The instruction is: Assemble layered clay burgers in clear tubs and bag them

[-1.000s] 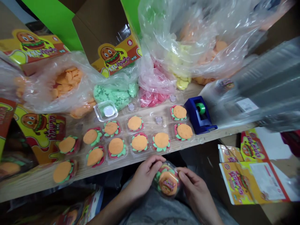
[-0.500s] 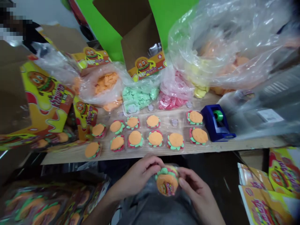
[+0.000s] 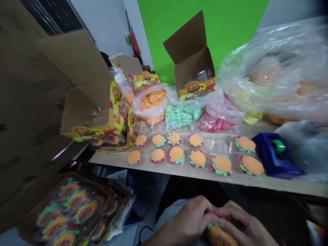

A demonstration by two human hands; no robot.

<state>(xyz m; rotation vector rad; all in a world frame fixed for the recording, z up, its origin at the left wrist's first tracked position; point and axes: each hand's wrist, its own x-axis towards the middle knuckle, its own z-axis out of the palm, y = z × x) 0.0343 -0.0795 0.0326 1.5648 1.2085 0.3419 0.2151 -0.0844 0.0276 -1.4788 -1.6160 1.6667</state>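
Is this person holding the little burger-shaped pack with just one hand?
No, the left hand and the right hand are both closed around the burger-shaped pack.

I log a bright green wall (image 3: pixel 164 37) meeting a white wall (image 3: pixel 107 27), a dark slatted opening (image 3: pixel 51 15) upper left, and a long wooden bench (image 3: pixel 179 170) across the view.

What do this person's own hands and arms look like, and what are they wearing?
The left hand and right hand are bare: no gloves, and no rings or watch show. The left forearm has no sleeve on the part in view. Grey fabric beyond the hands is probably their clothing.
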